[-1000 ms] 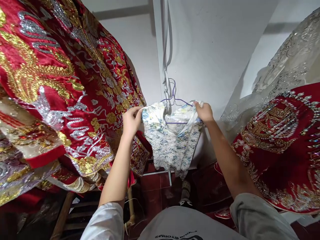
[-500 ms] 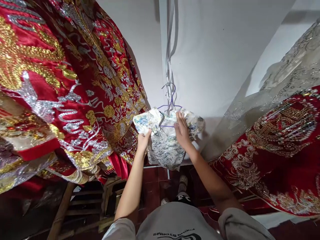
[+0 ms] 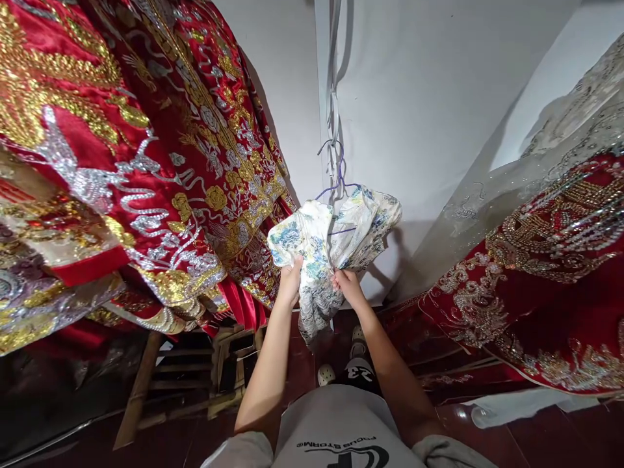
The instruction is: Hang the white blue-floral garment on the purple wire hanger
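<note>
A white garment with a blue and yellow floral print (image 3: 312,237) hangs on a purple hanger (image 3: 340,179). The hanger's hook is caught on a looped white strap (image 3: 333,110) against the wall. My left hand (image 3: 291,281) grips the garment's left front below the shoulder, thumb on top. My right hand (image 3: 345,285) is closed on the front edge near the bottom of the neckline, its fingers pinching the cloth. Between the two front edges the hanger's lower bar shows. The lower part of the garment hangs bunched beneath my hands.
Red gowns with gold and silver embroidery (image 3: 214,149) hang close on the left. A beaded red gown (image 3: 546,279) and sheer pale fabric (image 3: 468,195) stand on the right. A wooden frame (image 3: 141,390) is at lower left, above dark red floor tiles.
My right hand has left the garment's right shoulder, moved down and closed on the front edge. The garment has turned and its neckline now gapes. My left hand still holds the left side.
</note>
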`<act>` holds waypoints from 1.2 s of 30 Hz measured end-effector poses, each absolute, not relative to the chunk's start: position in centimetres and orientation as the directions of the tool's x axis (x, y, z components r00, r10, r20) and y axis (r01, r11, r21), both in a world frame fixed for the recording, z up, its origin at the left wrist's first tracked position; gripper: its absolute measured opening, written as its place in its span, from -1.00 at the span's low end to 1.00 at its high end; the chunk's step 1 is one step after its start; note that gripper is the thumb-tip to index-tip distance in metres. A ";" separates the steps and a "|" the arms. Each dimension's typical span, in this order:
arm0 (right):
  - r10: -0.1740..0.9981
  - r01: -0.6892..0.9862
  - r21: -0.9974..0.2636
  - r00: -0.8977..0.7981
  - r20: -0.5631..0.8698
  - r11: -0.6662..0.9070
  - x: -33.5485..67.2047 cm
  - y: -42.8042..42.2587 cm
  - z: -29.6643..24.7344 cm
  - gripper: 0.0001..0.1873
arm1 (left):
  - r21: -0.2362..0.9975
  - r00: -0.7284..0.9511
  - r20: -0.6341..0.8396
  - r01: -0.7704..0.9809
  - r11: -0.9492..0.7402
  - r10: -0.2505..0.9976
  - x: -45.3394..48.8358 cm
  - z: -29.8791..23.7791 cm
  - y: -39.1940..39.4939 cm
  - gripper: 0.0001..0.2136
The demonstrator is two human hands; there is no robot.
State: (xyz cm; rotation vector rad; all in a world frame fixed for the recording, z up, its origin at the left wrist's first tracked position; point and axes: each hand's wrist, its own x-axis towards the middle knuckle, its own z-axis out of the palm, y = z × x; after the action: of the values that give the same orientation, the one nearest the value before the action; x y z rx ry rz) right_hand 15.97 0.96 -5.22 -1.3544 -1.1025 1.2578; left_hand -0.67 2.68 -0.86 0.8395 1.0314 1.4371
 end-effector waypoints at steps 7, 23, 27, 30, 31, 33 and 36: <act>0.977 0.092 -0.979 0.128 -0.169 -0.182 17.5 -2.3 -4.6 -0.70 | 0.989 -0.268 0.018 -0.138 -0.056 0.963 -1.1 -1.6 0.3 -0.55; 0.989 0.104 -0.985 -0.040 -0.141 -0.136 18.1 -5.4 -2.1 -0.69 | 0.778 -0.154 0.573 0.410 -0.476 0.805 4.6 -7.6 -6.7 -0.76; 0.987 0.045 -0.990 -0.088 -0.134 -0.131 18.2 -5.7 -2.3 -0.71 | 0.846 -0.044 0.469 0.310 -0.434 0.882 6.3 -7.3 -7.2 -0.88; 0.982 0.013 -0.989 -0.122 -0.145 -0.144 18.5 -5.9 -2.2 -0.70 | 0.876 -0.028 0.413 0.287 -0.389 0.910 6.7 -6.4 -7.1 -0.91; 0.980 -0.001 -0.988 -0.132 -0.151 -0.153 18.6 -6.0 -2.0 -0.68 | 0.880 -0.018 0.402 0.285 -0.381 0.915 6.8 -6.2 -7.1 -0.90; 0.976 -0.036 -0.985 -0.151 -0.159 -0.166 19.0 -5.9 -1.8 -0.63 | 0.883 -0.006 0.392 0.282 -0.375 0.920 7.2 -5.9 -7.2 -0.87; 0.971 -0.075 -0.983 -0.186 -0.152 -0.169 19.7 -5.9 -1.3 -0.56 | 0.885 -0.014 0.394 0.275 -0.375 0.919 7.8 -5.8 -7.5 -0.82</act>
State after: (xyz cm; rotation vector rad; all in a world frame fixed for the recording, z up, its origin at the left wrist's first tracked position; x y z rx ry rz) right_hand 19.75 -5.89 -1.28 -1.1676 -1.1901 1.5047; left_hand 7.76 -7.54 -5.82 1.6821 1.2488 1.4173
